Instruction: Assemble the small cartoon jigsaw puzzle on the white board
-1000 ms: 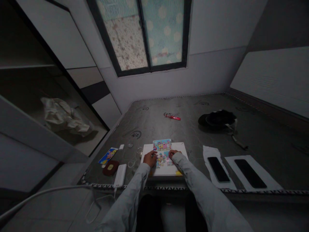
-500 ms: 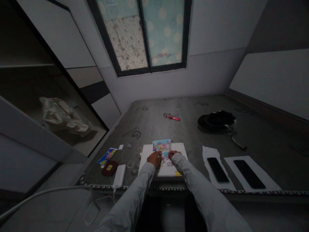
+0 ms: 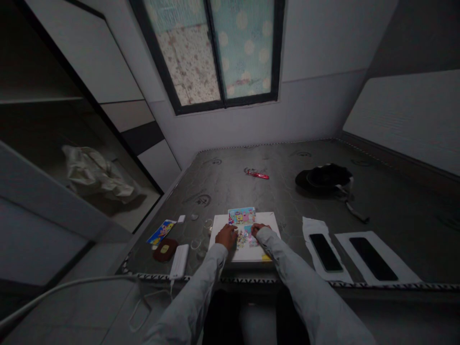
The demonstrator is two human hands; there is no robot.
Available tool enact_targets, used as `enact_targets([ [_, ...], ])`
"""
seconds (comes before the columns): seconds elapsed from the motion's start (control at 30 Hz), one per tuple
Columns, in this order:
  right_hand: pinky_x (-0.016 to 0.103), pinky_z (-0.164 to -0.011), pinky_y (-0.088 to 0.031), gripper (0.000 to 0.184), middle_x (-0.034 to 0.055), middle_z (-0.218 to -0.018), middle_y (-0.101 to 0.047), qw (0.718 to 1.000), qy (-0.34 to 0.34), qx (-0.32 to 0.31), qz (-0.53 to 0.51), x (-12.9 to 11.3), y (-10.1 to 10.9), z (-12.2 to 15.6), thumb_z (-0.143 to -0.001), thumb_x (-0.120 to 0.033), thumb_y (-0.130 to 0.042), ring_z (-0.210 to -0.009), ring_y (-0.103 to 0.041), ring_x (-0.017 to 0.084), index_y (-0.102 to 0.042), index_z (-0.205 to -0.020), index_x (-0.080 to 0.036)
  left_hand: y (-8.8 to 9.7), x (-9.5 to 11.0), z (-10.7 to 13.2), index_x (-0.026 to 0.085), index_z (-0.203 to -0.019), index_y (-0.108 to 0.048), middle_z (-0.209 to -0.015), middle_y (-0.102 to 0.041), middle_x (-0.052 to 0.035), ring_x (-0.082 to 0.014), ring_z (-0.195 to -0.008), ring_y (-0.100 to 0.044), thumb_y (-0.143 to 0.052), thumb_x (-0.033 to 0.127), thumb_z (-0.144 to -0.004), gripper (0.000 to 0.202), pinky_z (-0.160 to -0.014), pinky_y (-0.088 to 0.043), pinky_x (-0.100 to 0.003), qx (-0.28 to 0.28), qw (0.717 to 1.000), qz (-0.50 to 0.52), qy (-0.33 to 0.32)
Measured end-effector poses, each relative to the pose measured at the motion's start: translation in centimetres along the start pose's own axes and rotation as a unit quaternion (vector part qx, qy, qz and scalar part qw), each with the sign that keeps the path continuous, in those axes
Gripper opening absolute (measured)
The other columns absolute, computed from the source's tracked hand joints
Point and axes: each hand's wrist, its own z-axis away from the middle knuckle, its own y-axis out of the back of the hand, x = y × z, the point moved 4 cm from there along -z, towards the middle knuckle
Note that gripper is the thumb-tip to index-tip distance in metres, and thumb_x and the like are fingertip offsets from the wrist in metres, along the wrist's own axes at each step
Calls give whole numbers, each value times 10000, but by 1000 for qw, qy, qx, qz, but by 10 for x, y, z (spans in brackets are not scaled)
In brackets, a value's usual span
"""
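A white board lies near the front edge of a grey mattress. On it sits a colourful cartoon picture and, just below it, a small colourful sheet. My left hand rests on the sheet's left edge with its fingers curled. On the sheet's right edge my right hand presses down, fingers bent. Both sleeves are light grey. What the fingers pinch is too small to make out.
Two black phones lie on white paper at the right. A dark cap and a red pen sit farther back. At the left are a white power bank, a brown case and a cartoon card.
My left hand shifted a little right onto the sheet, then back slightly left. The right hand has stayed on the sheet's right edge.
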Motion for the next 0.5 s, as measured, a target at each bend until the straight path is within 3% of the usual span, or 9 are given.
enact_targets([
  [0.1, 252, -810, -418, 142, -62, -781, -742, 1000, 0, 8, 10, -3, 2, 3, -803, -354, -646, -744, -605, 138, -749, -897, -324, -7, 9, 0, 301, -1239, -677, -1226, -690, -26, -179, -1111, -652, -610, 431, -935, 337, -885, -474, -252, -23, 1000, 1, -17],
  [0.2, 268, -811, -400, 240, -59, -822, -735, 1000, -6, 18, 24, -7, 4, 7, -761, -450, -714, -805, -592, 153, -735, -980, -353, -11, 15, 1, 297, -1234, -673, -1203, -694, -34, -189, -1108, -655, -622, 421, -925, 337, -877, -474, -263, -43, 999, -5, -9],
  [0.5, 314, -868, -340, 322, -24, -921, -722, 998, -9, 20, 62, -15, 1, 10, -786, -630, -677, -905, -573, 167, -738, -930, -349, -7, 22, -1, 274, -1205, -678, -1199, -683, -64, -197, -1087, -662, -548, 367, -966, 288, -884, -475, -275, -66, 998, -10, -16],
])
